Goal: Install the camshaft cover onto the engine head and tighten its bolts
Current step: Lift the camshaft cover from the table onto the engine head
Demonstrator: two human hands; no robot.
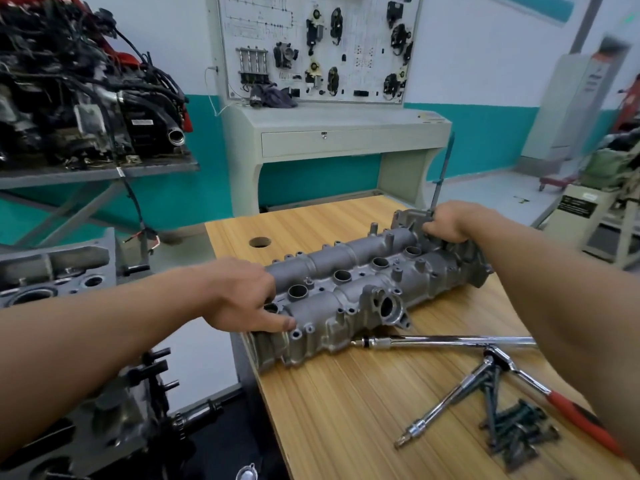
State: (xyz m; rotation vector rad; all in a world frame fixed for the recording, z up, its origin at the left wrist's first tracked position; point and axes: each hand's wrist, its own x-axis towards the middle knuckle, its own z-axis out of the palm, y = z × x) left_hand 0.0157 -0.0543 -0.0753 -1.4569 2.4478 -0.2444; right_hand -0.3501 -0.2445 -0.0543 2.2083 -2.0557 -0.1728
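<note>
The grey aluminium camshaft cover (367, 285) lies diagonally on the wooden table (346, 410), its near end reaching past the table's left edge. My left hand (242, 296) grips that near left end, fingers curled over the top and thumb along the side. At the far right end my right hand (450, 223) holds the cover, fingers curled round the casting. A heap of dark bolts (516, 431) lies at the table's near right. An engine head or block (52, 282) sits off to the left, partly cut off by my arm.
A long chrome extension bar (443, 341) and a red-handled ratchet (561, 400) with another bar lie on the table in front of the cover. A round hole (259, 242) is in the tabletop. An engine on a stand (86, 98) and a training panel (318, 46) stand behind.
</note>
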